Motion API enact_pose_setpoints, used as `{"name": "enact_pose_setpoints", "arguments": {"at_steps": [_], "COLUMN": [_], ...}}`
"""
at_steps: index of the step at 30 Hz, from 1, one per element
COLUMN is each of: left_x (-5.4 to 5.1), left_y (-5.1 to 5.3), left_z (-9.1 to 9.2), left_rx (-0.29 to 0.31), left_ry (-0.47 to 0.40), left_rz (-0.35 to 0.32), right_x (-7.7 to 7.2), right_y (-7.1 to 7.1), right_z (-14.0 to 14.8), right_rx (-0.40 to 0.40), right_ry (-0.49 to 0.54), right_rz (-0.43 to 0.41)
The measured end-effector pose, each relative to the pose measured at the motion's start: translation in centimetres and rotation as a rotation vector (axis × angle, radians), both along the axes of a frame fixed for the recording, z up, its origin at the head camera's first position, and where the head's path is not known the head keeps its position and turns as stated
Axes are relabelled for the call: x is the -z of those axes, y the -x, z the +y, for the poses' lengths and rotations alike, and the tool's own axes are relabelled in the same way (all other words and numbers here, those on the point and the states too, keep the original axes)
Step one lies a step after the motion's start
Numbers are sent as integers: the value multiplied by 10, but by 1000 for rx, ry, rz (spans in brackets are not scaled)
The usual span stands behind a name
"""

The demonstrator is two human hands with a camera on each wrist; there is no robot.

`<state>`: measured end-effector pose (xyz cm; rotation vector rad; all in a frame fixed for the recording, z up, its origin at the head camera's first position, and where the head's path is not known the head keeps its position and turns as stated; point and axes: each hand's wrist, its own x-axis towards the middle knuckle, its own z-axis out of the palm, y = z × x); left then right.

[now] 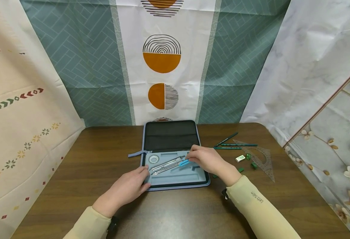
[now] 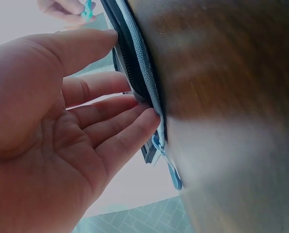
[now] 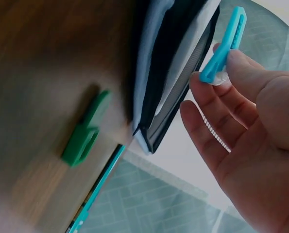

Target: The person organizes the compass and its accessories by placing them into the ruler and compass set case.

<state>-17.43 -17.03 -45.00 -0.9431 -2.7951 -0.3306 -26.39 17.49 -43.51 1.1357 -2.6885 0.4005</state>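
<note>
Cream sleeves lie closest to us, over the near part of a brown table whose grain shows, with a pale sheen at front centre. To our left falls a cream cloth printed with small flowers, arrows and diamonds. Our left hand is at the near left corner of the case; its fingers, nearly straight, touch the edge without clenching. That case lies unzipped toward the table's far side, lid back, its zip tab sticking out leftward. In its grey-blue tray are a round disc and two silver compasses, slanting side by side. Behind the table hangs a backcloth, teal brick pattern flanking a white strip with orange shapes. Our right hand pinches a blue piece above the tray; we cannot tell whether it touches a compass. Farther right on the wood lie dark green pencils, a white eraser, several green bits and a clear triangle. Last, on our right, hangs a marbled cloth with blossoms.
</note>
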Motion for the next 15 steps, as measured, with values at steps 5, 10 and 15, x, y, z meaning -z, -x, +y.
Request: {"name": "enact_pose_setpoints", "arguments": {"at_steps": [5,10,15], "left_x": [1,1,2], "left_y": [2,1,1], "left_z": [0,0,0], "left_rx": [-1,-1,1], "left_ry": [-2,-3,-4], "left_rz": [7,-2,-5], "right_x": [0,1,5], "right_y": [-3,-7,-9], "right_z": [-8,-14,-20], "right_rx": [-8,-12,-27], "right_ry": [-21,-35,-32], "right_rz": [-13,-13,18]}}
